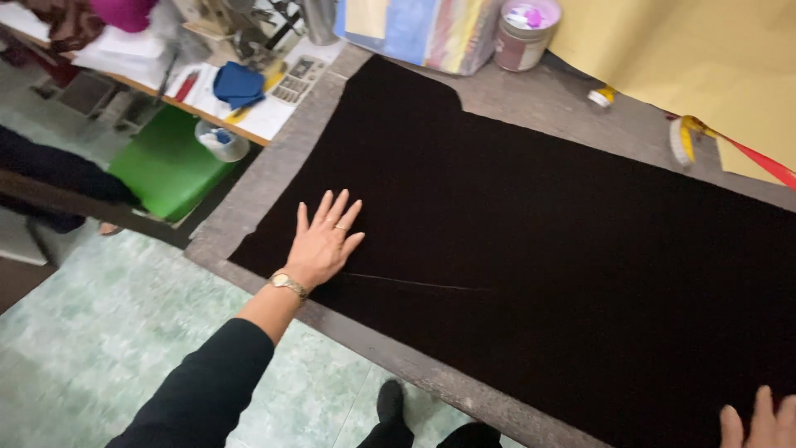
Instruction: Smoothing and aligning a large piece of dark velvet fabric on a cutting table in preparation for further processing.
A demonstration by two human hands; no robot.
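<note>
Your left hand lies flat with fingers spread on the black cloth, near its left edge, gripping nothing. That cloth covers most of the grey table. Only the fingertips of your right hand show at the cloth's near right corner, so its grip can't be told.

Right hand: only fingertips visible, rest cut by bottom edge
Large black velvety fabric sheet: right end runs past frame
Small clutter on far white workbench: blurred, unidentifiable
</note>
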